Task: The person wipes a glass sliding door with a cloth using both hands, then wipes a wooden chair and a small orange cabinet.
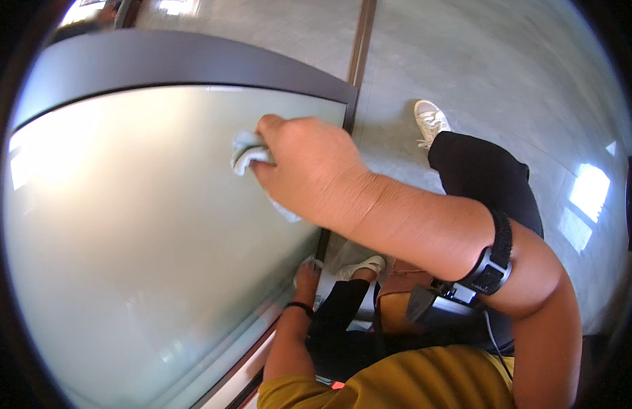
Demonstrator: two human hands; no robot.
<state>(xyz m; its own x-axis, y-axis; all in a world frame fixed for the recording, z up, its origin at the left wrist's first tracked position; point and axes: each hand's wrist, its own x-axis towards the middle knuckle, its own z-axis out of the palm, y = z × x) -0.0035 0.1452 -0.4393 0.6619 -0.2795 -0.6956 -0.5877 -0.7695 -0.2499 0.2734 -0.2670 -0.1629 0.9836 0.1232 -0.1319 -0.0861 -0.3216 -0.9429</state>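
A large frosted glass panel in a dark frame fills the left of the view. My right hand is closed on a folded pale cloth at the panel's upper right part, and a bit of pale cloth also shows below the wrist. Low down, my left hand is at the panel's right edge, with something whitish around its fingers; whether it grips this is not clear. A black band circles the left wrist.
Grey polished floor lies at the right, crossed by a brown strip. My white shoes stand on it. A black strap with a device and a cable is on my right arm. A brown bag-like thing hangs by my waist.
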